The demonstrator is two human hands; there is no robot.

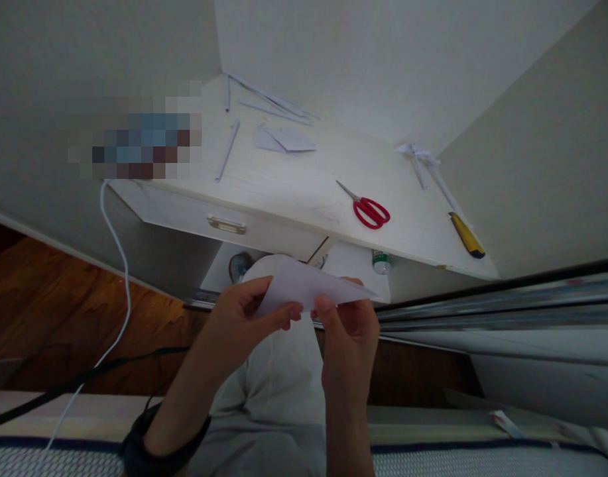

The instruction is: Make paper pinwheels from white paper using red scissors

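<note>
A folded sheet of white paper is held above my lap, just in front of the desk edge. My left hand pinches its left end, thumb on the near side. On its lower right part, my right hand closes with the thumb on top and the fingers behind. The paper tapers to a point on the right. Red-handled scissors lie on the desk beyond my hands, blades toward the back left. Further back rest cut paper pieces and a rolled paper strip.
The white desk has a drawer with a metal handle. A yellow utility knife and twisted paper strips lie at its right. A small bottle stands underneath. A white cable hangs at the left below a blurred object.
</note>
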